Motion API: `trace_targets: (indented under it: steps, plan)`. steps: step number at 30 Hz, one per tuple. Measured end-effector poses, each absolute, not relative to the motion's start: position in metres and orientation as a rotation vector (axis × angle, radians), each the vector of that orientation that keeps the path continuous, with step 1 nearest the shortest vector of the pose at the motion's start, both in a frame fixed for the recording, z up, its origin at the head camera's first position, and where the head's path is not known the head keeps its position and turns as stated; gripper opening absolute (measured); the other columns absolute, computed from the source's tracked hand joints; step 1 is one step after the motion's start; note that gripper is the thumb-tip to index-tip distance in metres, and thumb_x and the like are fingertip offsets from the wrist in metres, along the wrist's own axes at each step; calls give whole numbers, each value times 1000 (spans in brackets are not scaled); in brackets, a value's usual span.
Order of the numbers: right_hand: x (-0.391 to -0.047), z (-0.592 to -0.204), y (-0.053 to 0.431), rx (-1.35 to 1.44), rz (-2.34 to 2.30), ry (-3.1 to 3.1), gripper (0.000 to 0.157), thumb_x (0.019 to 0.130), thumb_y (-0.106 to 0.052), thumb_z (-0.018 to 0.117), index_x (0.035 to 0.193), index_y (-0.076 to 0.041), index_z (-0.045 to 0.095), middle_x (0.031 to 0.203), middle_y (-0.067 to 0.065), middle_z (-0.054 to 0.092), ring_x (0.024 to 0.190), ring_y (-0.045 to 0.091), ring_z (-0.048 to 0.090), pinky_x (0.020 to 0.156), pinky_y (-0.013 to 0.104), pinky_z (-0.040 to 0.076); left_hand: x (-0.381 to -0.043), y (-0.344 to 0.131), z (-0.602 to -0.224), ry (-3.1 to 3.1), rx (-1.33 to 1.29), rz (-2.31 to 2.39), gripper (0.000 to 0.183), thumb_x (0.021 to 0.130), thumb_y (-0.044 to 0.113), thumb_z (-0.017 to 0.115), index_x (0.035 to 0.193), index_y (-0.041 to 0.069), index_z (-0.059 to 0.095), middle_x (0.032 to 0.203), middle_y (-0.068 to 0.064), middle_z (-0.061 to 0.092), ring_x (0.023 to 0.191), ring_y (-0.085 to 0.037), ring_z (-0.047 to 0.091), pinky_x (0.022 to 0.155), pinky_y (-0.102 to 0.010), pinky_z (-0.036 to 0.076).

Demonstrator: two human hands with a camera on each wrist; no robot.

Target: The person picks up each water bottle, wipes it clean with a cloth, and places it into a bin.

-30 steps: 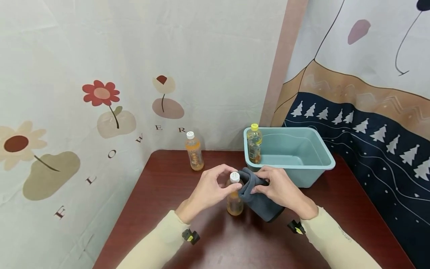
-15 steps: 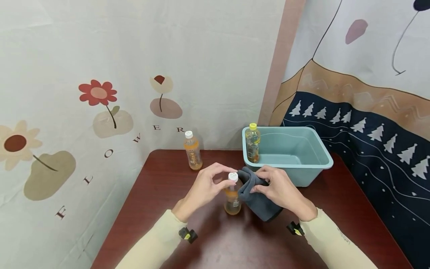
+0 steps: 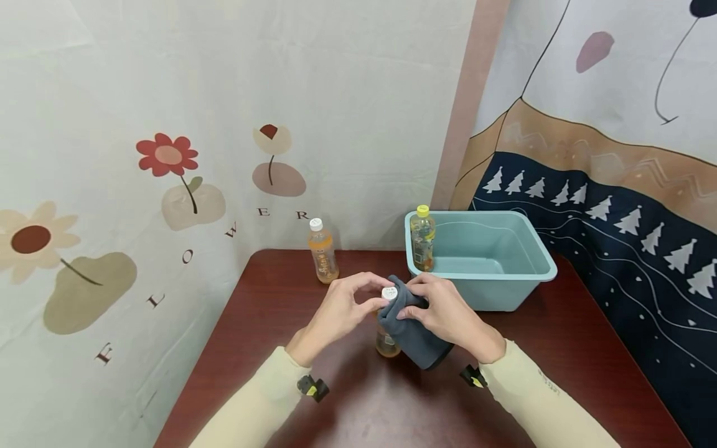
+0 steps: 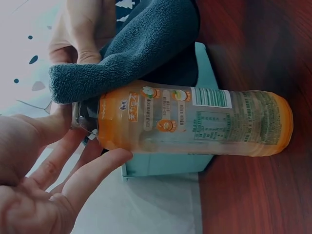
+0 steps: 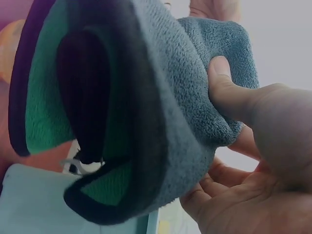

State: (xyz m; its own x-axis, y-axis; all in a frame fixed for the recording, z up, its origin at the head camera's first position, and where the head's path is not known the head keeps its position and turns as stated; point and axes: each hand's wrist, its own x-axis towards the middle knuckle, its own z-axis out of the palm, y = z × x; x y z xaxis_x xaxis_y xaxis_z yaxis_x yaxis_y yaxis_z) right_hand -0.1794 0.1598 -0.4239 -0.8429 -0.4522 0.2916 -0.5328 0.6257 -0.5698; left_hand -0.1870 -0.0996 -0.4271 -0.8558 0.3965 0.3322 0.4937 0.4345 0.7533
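A clear drink bottle with an orange label (image 4: 161, 119) stands upright on the table, its white cap (image 3: 389, 293) pinched between the thumb and fingers of my left hand (image 3: 345, 310). My right hand (image 3: 445, 309) grips a folded dark grey cloth (image 3: 417, 336), thumb pressed on its near side. In the head view the cloth covers the bottle's right side and most of its body. The left wrist view shows the cloth's folded end (image 4: 78, 85) lying against the bottle's neck, just below the cap.
Behind my right hand stands a light blue plastic tub (image 3: 504, 289) with a yellow-capped bottle (image 3: 422, 239) upright at its left end. Another white-capped orange-label bottle (image 3: 323, 252) stands at the table's back. Printed curtains (image 3: 358, 124) hang behind the dark red table (image 3: 269, 298).
My right hand has moved left with the cloth, bringing it from beside the bottle onto its neck and body. My left hand stays at the cap, and the bottle has turned somewhat.
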Motion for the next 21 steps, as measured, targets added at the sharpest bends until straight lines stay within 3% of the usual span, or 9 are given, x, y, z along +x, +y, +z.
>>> trace_targets:
  steps: [3,12,21]
  plan:
    - [-179,-424,159,846,964,-2729,32,96,-22,98,123,-6,90,122,8,79,108,22,77,89,36,68,-188,-100,-425,-2586,-804,-1398,36,100,15,94,133,26,85,131,5,87,123,-20,85,101,-37,70]
    - [-178,-428,163,857,888,-2810,37,94,-19,100,125,-3,89,121,8,78,108,23,77,86,33,68,-187,-101,-425,-2604,-816,-1424,35,102,18,94,133,28,83,130,7,86,123,-16,84,109,-52,68]
    - [-183,-461,166,858,889,-2833,21,95,-7,97,115,-7,92,110,4,77,100,22,78,79,27,65,-187,-101,-425,-2616,-812,-1396,34,103,20,93,134,27,82,133,8,84,129,-23,81,113,-49,66]
